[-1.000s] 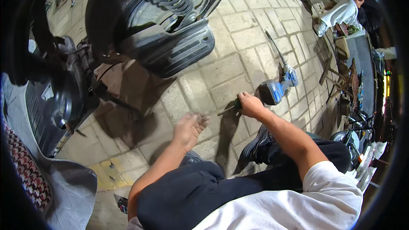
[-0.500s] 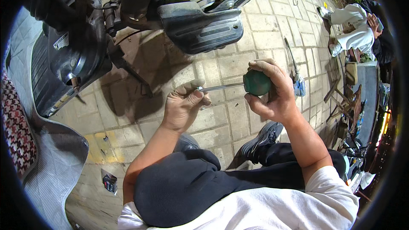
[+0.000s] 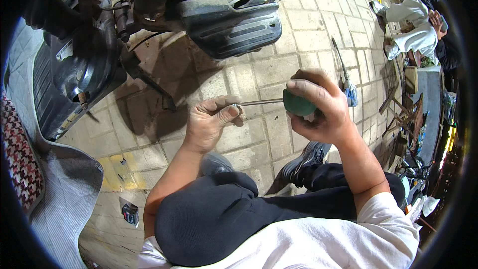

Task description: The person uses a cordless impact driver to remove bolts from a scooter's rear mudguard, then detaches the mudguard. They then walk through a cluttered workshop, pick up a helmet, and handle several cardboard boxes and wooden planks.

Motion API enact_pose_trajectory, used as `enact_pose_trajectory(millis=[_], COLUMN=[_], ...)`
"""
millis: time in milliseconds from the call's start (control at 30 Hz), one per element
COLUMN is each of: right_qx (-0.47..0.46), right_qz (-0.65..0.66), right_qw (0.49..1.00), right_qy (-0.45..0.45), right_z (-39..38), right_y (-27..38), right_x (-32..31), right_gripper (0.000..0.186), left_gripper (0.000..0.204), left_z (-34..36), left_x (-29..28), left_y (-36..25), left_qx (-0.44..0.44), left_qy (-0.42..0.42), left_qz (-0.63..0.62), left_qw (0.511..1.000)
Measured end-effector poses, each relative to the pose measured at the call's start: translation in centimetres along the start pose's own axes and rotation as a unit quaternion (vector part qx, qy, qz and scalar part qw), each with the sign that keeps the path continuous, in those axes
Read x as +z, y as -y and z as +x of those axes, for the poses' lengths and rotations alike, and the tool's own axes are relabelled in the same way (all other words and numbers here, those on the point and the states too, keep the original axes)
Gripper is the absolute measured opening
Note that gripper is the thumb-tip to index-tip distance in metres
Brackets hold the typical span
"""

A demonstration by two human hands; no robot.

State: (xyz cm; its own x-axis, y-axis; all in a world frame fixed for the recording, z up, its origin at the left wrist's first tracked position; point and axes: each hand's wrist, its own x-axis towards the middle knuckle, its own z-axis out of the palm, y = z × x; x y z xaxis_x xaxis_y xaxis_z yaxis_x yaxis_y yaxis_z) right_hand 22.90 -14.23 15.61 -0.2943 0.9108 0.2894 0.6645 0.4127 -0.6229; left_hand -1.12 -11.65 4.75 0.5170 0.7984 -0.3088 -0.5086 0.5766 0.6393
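My right hand [image 3: 321, 109] is wrapped round the green bulbous handle [image 3: 298, 103] of a screwdriver, whose slim metal shaft [image 3: 261, 101] points left. The fingers of my left hand [image 3: 214, 122] pinch a small shiny metal piece [image 3: 236, 105] at the shaft's tip; its exact shape is hard to make out. Both hands are held above my lap and the paving. Beyond the right hand, a blue power tool [image 3: 351, 97] with a long extension lies on the ground, partly hidden.
A scooter's black body [image 3: 79, 77] and wheel with mudguard [image 3: 229, 27] stand ahead. A grey quilted cover [image 3: 59, 179] hangs at left, near a small package [image 3: 129, 211] on the pavement [image 3: 269, 139]. At right are a seated person [image 3: 411, 40], a wooden chair [image 3: 406, 119] and assorted clutter.
My hands have come together, the left now pinching at the screwdriver's tip. My right fingers have shifted slightly on the handle since half a second ago. The whole view has shifted.
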Motion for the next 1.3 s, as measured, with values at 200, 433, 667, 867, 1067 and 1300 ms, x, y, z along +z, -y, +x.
enact_pose_trajectory(millis=[200, 433, 667, 867, 1067, 1300], right_qx=[-0.022, -0.016, 0.359, 0.181, 0.382, 0.302], right_qz=[0.002, 0.015, 0.297, 0.307, 0.610, 0.491], right_qw=[1.000, 1.000, 0.885, 0.934, 0.693, 0.781], right_qy=[0.011, 0.003, 0.004, 0.025, -0.049, -0.241], right_z=[-0.3, -0.2, 0.1, -0.3, -0.8, 0.4], right_y=[0.2, 0.2, 0.8, -0.6, -2.8, -6.3], right_x=[0.3, 0.8, 1.5, 0.9, 2.7, -2.4], right_gripper=[0.066, 0.064, 0.062, 0.069, 0.065, 0.048], left_gripper=[0.023, 0.024, 0.025, 0.031, 0.052, 0.035], left_z=[0.2, 0.2, 0.3, 0.5, 0.7, 5.6], left_x=[-0.3, -0.7, -0.7, -0.1, 0.7, -0.2], left_y=[-0.3, -0.5, -0.6, -1.0, -0.3, -0.9], left_qx=[-0.021, -0.033, 0.071, 0.047, 0.086, -0.054], left_qy=[-0.017, 0.003, -0.010, -0.026, -0.006, -0.083], left_qz=[0.035, -0.052, 0.058, 0.124, 0.131, -0.135], left_qw=[0.999, 0.998, 0.996, 0.991, 0.988, 0.986])
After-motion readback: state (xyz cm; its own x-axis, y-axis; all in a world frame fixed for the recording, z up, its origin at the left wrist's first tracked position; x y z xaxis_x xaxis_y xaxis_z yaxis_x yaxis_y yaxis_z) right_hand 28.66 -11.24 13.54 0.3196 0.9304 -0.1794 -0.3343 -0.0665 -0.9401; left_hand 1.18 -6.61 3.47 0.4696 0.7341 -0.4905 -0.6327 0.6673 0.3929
